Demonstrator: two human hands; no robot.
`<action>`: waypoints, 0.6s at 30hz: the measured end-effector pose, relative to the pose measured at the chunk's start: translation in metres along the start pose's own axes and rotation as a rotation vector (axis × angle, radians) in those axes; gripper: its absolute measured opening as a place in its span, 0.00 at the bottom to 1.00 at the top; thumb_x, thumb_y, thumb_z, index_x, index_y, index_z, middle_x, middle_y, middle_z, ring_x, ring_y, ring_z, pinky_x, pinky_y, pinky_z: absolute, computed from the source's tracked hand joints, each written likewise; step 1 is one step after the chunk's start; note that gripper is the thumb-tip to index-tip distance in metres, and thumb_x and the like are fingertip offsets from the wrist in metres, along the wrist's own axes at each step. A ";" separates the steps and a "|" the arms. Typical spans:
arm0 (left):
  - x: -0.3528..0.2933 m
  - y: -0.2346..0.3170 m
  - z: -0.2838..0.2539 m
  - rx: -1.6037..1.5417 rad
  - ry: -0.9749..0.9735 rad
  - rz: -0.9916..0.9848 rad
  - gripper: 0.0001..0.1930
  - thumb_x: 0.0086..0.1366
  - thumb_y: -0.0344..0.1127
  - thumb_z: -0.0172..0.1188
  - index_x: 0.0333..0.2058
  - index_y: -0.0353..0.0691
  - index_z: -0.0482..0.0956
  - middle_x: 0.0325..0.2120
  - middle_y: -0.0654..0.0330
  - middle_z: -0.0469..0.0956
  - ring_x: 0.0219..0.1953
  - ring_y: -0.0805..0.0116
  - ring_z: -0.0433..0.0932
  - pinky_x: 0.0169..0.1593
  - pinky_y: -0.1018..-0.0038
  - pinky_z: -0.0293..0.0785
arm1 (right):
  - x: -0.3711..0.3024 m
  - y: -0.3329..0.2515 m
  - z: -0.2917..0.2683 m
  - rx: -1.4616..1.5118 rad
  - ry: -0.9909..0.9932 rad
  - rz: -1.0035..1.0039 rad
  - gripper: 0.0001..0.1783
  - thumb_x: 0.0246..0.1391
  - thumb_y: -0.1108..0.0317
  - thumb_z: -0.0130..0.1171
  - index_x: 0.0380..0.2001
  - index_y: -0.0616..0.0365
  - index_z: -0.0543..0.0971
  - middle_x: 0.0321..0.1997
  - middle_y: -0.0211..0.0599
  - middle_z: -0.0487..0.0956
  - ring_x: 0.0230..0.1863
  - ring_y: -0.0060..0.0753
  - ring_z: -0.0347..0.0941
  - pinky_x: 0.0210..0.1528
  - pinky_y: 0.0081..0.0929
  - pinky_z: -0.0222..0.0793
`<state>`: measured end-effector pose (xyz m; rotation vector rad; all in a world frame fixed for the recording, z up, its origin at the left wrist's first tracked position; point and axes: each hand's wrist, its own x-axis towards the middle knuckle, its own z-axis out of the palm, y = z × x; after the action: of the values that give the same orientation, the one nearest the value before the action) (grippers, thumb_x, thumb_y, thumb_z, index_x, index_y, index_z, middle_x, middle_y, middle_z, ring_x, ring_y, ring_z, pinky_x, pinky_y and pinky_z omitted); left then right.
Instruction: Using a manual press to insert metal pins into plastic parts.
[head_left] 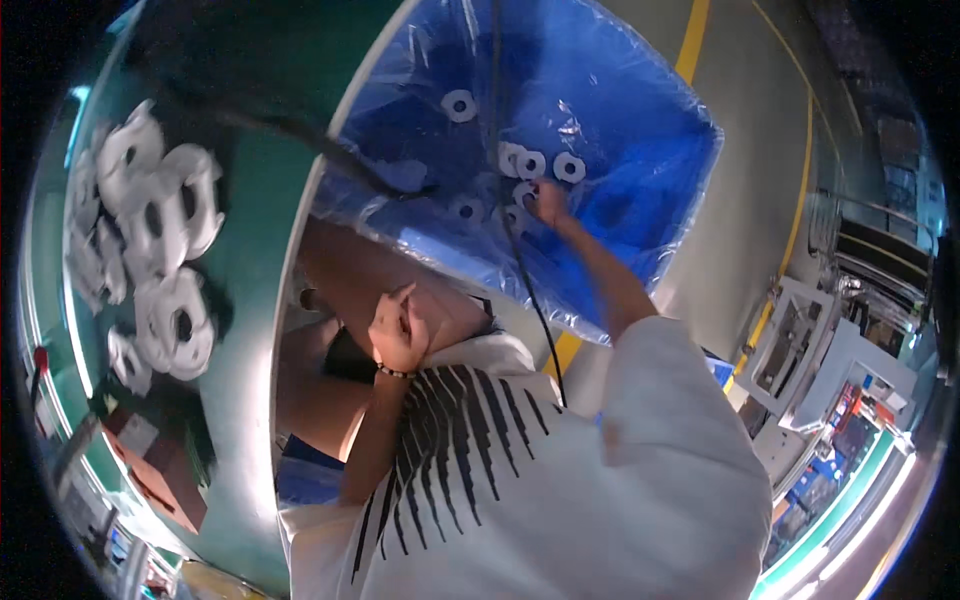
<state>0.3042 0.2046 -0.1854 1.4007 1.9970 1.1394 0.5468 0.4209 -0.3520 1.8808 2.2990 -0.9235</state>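
Note:
My right hand (545,204) reaches down into a large blue bin (650,190) lined with clear plastic film. Its fingers are closed at the edge of a white ring-shaped part (523,194) with a round hole in the middle. Close around it lie several similar rings, among them a white ring (569,168) just to the right and another ring (459,106) farther off to the left. My left hand (398,332), with a beaded bracelet at the wrist, rests over my thigh. Its fingers are loosely bent and apart, and nothing shows in them.
On the green table (275,70) at left lies a heap of white ring-shaped parts (155,225), with a reddish-brown box (155,470) nearer me. A dark cable (530,285) hangs across the bin. Machinery (800,340) stands at right, beyond a yellow floor line (692,40).

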 end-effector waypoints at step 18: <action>0.007 -0.008 0.004 0.120 -0.067 -0.078 0.15 0.54 0.28 0.51 0.42 0.37 0.75 0.25 0.54 0.76 0.24 0.63 0.75 0.30 0.73 0.72 | -0.035 0.005 0.065 -0.086 0.161 0.041 0.35 0.36 0.60 0.65 0.47 0.67 0.66 0.50 0.56 0.65 0.53 0.57 0.59 0.53 0.44 0.57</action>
<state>0.2997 0.2110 -0.1936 1.3863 2.0831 0.9411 0.5386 0.3609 -0.3937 2.0266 2.3337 -0.6803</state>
